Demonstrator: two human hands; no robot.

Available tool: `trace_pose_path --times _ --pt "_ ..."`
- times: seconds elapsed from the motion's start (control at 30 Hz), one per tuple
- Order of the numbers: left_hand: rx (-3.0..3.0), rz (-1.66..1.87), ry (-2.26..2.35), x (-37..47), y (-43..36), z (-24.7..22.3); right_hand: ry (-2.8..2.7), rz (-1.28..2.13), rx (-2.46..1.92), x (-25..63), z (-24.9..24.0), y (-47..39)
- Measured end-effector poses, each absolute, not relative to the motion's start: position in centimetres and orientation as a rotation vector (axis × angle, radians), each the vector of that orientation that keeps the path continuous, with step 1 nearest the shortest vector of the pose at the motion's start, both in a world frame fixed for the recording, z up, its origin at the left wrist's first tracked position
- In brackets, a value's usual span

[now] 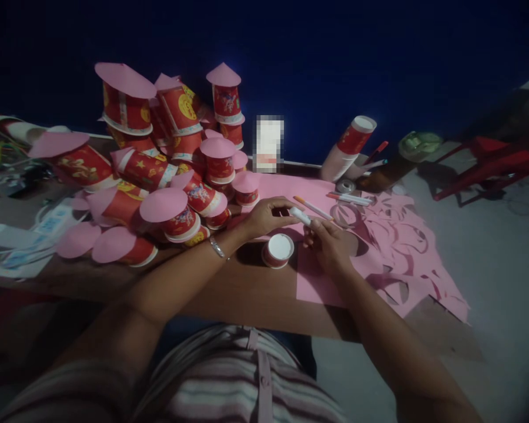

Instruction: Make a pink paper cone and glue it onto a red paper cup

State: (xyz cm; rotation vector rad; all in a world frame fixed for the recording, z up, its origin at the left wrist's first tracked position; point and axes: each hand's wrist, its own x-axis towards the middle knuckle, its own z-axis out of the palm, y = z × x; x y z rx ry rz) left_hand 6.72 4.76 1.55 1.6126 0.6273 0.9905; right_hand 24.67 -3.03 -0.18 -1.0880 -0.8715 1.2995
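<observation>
A small white tube (300, 216), like a glue tube, is held between my two hands above the table. My right hand (328, 241) is closed round its lower right end. The fingertips and thumb of my left hand (268, 216) pinch at its upper left end; whether a cap is there I cannot make out. Just below the hands, a red paper cup (277, 252) stands on the brown table with its white round face up. Under my right hand lies pink paper (320, 282) with round holes cut in it.
Red cups with pink cone tops (171, 211) are piled at the left. Pink paper scraps (405, 229) cover the right side. Pens (350, 198) lie behind my hands, near a leaning cup stack (350, 147). A red stool (489, 158) stands on the floor at right.
</observation>
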Motion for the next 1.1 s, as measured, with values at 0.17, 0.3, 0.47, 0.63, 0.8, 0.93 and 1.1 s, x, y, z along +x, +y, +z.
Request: trace_pose_path --times 0.17,0.3,0.47,0.63,0.8,0.93,1.1 --pt "1.471 1.073 0.653 7.2 4.2 1.0 -1.085 1.021 -1.216 25.1 -0.2 -3.2" --pt "1.295 1.067 0.697 7.6 3.5 1.4 -1.406 0.516 -1.360 25.5 0.4 -3.5" --pt "1.183 1.016 0.730 7.8 3.1 2.5 -1.685 -0.049 -1.320 25.8 0.5 -3.5" --pt "1.173 0.967 0.769 7.6 3.2 2.8 -1.720 -0.181 -1.277 25.6 0.3 -3.5" --pt "1.283 0.862 0.766 6.4 3.6 3.1 -1.618 0.103 -1.243 25.5 -0.2 -3.5" --pt "1.394 0.834 0.767 5.7 3.8 3.3 -1.532 0.524 -1.272 25.5 -0.5 -3.5" --pt "1.340 0.902 0.817 6.6 3.7 2.9 -1.650 0.060 -1.336 25.5 -0.2 -3.7"
